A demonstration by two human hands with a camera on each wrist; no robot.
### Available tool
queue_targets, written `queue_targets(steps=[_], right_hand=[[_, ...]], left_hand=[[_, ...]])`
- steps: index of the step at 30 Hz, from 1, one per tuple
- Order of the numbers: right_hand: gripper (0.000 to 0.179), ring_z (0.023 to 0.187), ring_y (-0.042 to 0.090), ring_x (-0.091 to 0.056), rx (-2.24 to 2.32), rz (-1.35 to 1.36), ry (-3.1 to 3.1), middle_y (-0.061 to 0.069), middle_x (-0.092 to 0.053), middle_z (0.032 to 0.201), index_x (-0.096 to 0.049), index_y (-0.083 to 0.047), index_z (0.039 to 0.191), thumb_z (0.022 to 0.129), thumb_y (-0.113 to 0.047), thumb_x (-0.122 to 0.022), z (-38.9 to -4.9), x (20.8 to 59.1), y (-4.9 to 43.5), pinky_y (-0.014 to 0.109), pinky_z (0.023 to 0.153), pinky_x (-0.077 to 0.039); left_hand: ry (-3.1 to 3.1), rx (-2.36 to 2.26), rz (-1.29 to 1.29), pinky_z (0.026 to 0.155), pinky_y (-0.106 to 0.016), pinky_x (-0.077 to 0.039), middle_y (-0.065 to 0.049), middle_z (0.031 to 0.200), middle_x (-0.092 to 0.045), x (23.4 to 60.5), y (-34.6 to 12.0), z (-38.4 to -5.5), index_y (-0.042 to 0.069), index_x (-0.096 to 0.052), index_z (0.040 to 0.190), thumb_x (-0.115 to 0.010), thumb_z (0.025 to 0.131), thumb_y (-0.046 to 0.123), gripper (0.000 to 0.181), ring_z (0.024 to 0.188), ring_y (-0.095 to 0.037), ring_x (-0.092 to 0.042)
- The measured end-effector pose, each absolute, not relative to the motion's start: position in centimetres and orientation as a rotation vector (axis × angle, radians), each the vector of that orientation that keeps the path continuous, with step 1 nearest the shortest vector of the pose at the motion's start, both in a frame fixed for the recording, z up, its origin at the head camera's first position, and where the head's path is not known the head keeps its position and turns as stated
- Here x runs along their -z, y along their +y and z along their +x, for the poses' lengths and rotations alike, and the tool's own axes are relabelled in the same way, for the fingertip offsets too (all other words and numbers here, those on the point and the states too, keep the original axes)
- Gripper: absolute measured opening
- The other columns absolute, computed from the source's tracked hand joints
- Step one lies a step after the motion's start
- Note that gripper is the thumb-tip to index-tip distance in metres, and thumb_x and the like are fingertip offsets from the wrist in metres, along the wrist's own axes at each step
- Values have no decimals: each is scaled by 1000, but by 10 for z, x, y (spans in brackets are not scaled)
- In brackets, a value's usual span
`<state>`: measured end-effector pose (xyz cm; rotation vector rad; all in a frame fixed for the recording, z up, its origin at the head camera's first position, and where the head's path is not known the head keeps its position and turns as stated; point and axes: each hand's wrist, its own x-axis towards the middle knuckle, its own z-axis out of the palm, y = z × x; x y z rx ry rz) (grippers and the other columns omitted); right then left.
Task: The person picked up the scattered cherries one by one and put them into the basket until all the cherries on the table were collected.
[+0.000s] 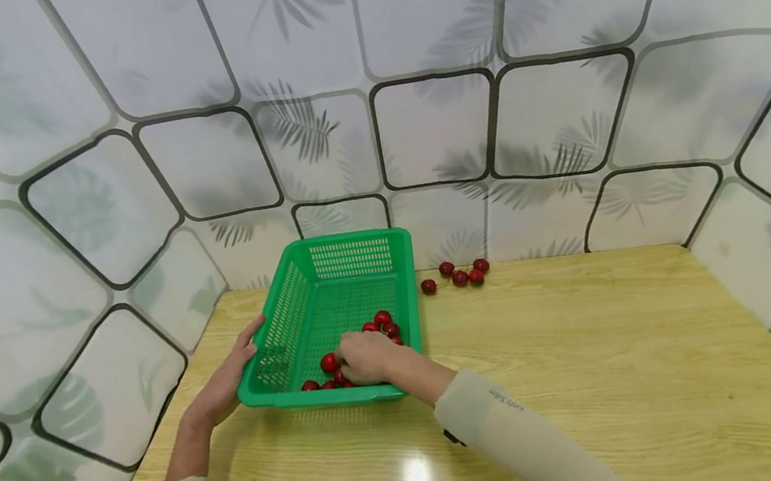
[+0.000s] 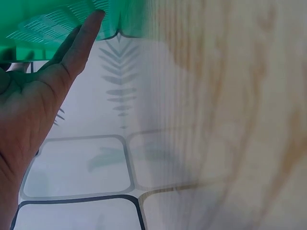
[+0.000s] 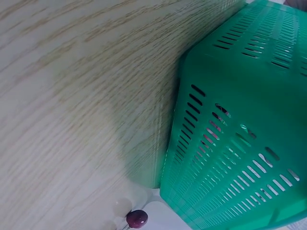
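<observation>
A green plastic basket (image 1: 328,293) with slotted walls stands on the table, dark red cherries (image 1: 383,317) along its right and near sides. My left hand (image 1: 226,375) supports the basket's left side from outside. In the left wrist view, its outstretched finger (image 2: 86,45) lies against the green wall. My right hand (image 1: 368,358) reaches over the near right rim, knuckles up and fingers bent down among the cherries. One cherry (image 1: 329,362) sits right beside its fingertips. The back of the hand hides the fingertips, so I cannot tell whether they pinch a cherry.
Several loose cherries (image 1: 460,278) lie on the wooden table (image 1: 582,361), right of the basket's far corner. One cherry (image 3: 137,219) shows past the basket in the right wrist view. A patterned wall covering (image 1: 438,133) rises behind the table and at its sides.
</observation>
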<state>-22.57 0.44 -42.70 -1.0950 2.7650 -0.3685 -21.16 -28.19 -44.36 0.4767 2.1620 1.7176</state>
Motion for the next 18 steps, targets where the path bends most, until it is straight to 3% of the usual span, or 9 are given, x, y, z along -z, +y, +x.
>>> queue_targets(steps=[5,10,18], right_hand=[[17,71,9,-48,412,-1077,2741,-3,-63,85,-76,-16,94,93,-12,-61,-226,427,4,25,59,-44],[17,67,9,-45,454,-1063,2747,-4,-54,75,-71,-15,83,94,-11,-58,-225,426,4,24,57,-43],[27,66,6,-49,467,-1041,2855,-6,-59,74,-66,-18,71,96,-12,-56,-225,424,5,24,54,-44]], left_hand=[[2157,-1716,472,90,-25,-48,-18,163,14,443,-281,-211,21,11,160,-18,112,34,58,135,-51,-24],[2155,-1719,479,90,-25,-47,-18,163,14,443,-281,-211,20,11,160,-18,112,34,58,135,-50,-24],[2164,-1710,478,90,-26,-48,-19,163,11,442,-281,-212,22,10,160,-18,112,35,58,129,-36,-38]])
